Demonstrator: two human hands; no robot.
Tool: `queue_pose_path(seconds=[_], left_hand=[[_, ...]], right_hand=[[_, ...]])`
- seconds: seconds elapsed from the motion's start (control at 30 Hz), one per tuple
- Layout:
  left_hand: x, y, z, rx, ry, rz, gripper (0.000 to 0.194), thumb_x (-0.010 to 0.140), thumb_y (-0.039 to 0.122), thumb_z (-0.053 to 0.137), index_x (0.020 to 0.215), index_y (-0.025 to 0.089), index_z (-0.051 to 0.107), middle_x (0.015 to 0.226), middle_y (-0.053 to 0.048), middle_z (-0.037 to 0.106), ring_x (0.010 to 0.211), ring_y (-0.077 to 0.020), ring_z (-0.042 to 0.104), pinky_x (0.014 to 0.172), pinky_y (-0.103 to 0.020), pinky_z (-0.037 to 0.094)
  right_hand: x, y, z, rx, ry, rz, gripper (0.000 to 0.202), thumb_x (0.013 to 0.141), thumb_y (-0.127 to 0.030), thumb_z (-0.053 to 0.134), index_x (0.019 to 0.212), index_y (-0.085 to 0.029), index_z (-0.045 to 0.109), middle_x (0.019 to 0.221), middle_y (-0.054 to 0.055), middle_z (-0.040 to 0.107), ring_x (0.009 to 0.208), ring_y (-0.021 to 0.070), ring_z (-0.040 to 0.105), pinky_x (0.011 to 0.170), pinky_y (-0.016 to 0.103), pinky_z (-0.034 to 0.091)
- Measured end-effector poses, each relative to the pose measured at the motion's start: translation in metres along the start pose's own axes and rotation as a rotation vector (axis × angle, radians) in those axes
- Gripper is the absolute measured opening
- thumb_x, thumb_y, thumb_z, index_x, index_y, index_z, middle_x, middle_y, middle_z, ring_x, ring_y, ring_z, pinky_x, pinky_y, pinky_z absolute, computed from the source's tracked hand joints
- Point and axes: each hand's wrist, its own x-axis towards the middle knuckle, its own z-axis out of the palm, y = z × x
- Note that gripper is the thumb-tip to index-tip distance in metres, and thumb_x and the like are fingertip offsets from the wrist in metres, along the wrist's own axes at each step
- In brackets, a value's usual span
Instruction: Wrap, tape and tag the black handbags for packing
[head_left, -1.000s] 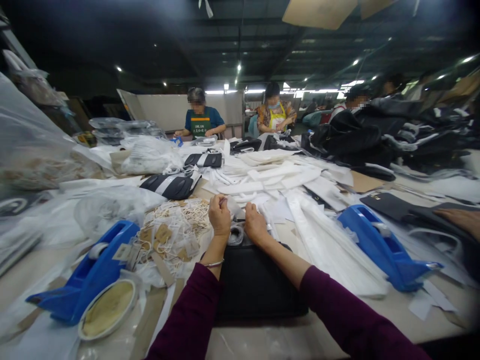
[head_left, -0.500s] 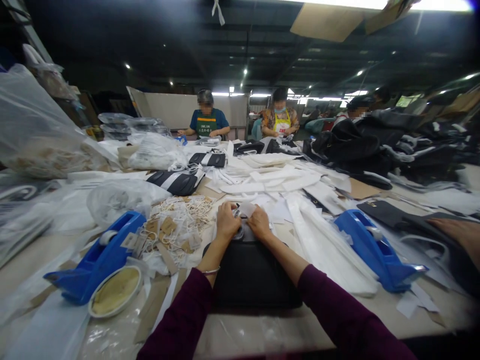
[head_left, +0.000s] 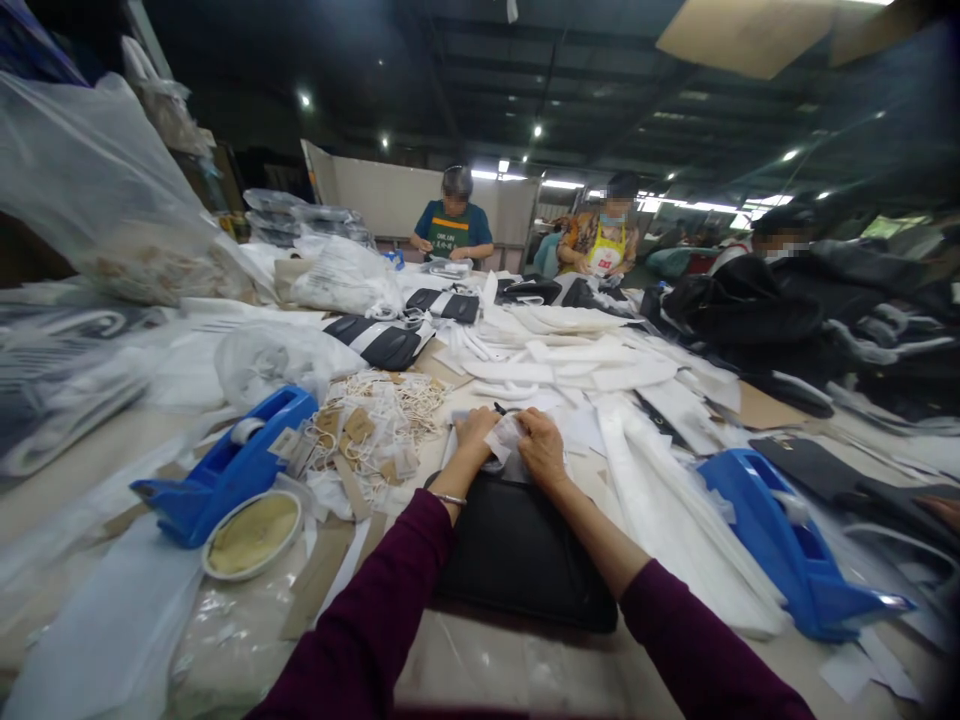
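A black bag (head_left: 529, 560) lies flat on the table in front of me. At its far end, my left hand (head_left: 475, 440) is closed near the bag's handle; its fingertips are mostly hidden. My right hand (head_left: 543, 448) pinches a small piece of thin white paper (head_left: 507, 438), which hangs between the two hands. Part of a dark strap end shows just beyond my left fingers. What my left hand grips cannot be made out clearly.
Blue tape dispensers stand left (head_left: 232, 465) and right (head_left: 799, 545). Near the left one are a round dish (head_left: 253, 535) and a heap of stringed tags (head_left: 375, 420). White sheets (head_left: 682, 510) lie at the right. Co-workers sit across the table.
The view has swung left, so the scene sits further right. My hands stay at the bag's far end, and the white paper now hangs lower between them. The hand at far right has mostly left view.
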Motion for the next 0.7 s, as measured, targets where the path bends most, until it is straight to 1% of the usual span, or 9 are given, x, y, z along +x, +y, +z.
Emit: queue_pose_path(seconds=[0.07,0.13,0.2,0.27,0.37,0.47,0.53,0.7], left_hand=[[-0.003,0.000,0.000,0.000,0.002,0.007,0.027,0.090,0.033,0.044,0.100,0.026,0.068,0.112,-0.010,0.062,0.113,-0.0285,0.051,0.092,-0.046,0.039],[-0.006,0.001,0.000,-0.004,0.013,0.003,0.026,0.088,0.033,0.047,0.103,0.025,0.067,0.113,-0.010,0.061,0.114,-0.0281,0.051,0.093,-0.045,0.039],[-0.008,0.001,-0.001,-0.018,0.031,-0.003,0.026,0.086,0.032,0.051,0.104,0.025,0.067,0.114,-0.009,0.061,0.114,-0.0272,0.050,0.093,-0.044,0.038],[-0.008,0.001,0.000,-0.040,0.045,-0.005,0.024,0.083,0.031,0.054,0.102,0.027,0.068,0.113,-0.007,0.062,0.113,-0.0261,0.051,0.093,-0.042,0.038],[-0.007,0.001,0.001,-0.069,0.062,-0.014,0.023,0.080,0.026,0.057,0.098,0.031,0.070,0.110,-0.005,0.063,0.111,-0.0258,0.052,0.091,-0.042,0.038],[-0.007,0.001,0.002,-0.086,0.088,-0.018,0.028,0.077,0.018,0.056,0.097,0.031,0.070,0.110,-0.005,0.063,0.111,-0.0258,0.052,0.090,-0.043,0.039],[-0.006,0.001,0.002,-0.092,0.099,-0.013,0.030,0.076,0.015,0.055,0.097,0.031,0.070,0.110,-0.005,0.063,0.111,-0.0250,0.052,0.090,-0.042,0.039],[-0.006,0.001,0.003,-0.101,0.103,-0.009,0.024,0.075,0.017,0.058,0.090,0.030,0.070,0.107,-0.003,0.063,0.109,-0.0253,0.052,0.088,-0.042,0.039]], right_hand=[[-0.003,-0.006,-0.005,-0.027,0.023,-0.102,0.032,0.073,-0.001,0.044,0.087,-0.020,0.066,0.082,0.003,0.061,0.084,0.0197,0.048,0.074,0.028,0.037],[-0.007,-0.013,-0.011,-0.081,0.027,-0.210,0.028,0.077,-0.005,0.049,0.091,-0.021,0.067,0.084,0.004,0.061,0.087,0.0211,0.046,0.077,0.031,0.038],[-0.015,-0.020,-0.019,-0.125,0.044,-0.286,0.023,0.081,-0.009,0.051,0.092,-0.021,0.067,0.087,0.005,0.061,0.088,0.0213,0.046,0.080,0.032,0.039],[-0.025,-0.026,-0.025,-0.141,0.036,-0.343,0.023,0.084,-0.008,0.049,0.094,-0.020,0.067,0.091,0.005,0.061,0.090,0.0206,0.048,0.081,0.031,0.039],[-0.043,-0.033,-0.033,-0.192,-0.022,-0.407,0.026,0.083,-0.005,0.048,0.093,-0.019,0.067,0.089,0.005,0.063,0.088,0.0193,0.051,0.077,0.029,0.040],[-0.058,-0.036,-0.036,-0.289,-0.056,-0.451,0.025,0.083,-0.004,0.048,0.089,-0.018,0.068,0.084,0.005,0.064,0.081,0.0186,0.052,0.072,0.030,0.040],[-0.065,-0.037,-0.037,-0.329,-0.071,-0.482,0.024,0.084,-0.005,0.049,0.090,-0.018,0.068,0.084,0.004,0.064,0.080,0.0183,0.052,0.071,0.030,0.039],[-0.071,-0.035,-0.040,-0.346,-0.065,-0.521,0.021,0.086,-0.007,0.048,0.089,-0.017,0.067,0.081,0.004,0.063,0.078,0.0182,0.050,0.069,0.031,0.038]])
